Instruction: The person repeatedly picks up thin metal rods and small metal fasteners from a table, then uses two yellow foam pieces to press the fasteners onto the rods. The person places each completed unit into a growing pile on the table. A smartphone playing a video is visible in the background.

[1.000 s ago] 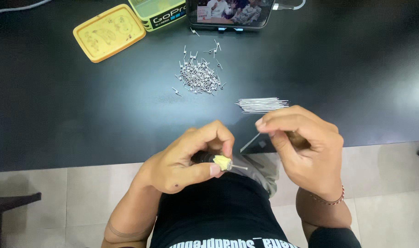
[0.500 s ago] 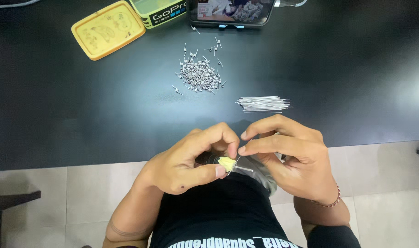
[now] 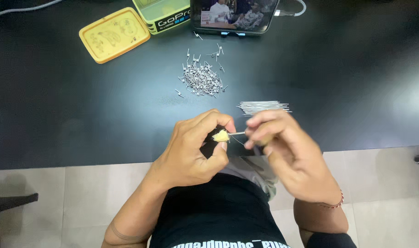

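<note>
Two hands at the table [image 3: 81, 115] edge | our left hand [image 3: 191, 151] pinches a yellow tip [image 3: 221, 136] | right hand [image 3: 287, 156] (blurred) grips a thin wire [image 3: 237, 133] touching it | coil pile [image 3: 201, 79] beyond

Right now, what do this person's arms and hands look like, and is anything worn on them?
Both arms are bare to above the elbow, with no sleeves or gloves. The left hand wears nothing that shows; a thin dark line rings the left forearm near the elbow. The right hand is motion-blurred, and a slim reddish beaded bracelet circles its wrist. No rings are visible.
</note>
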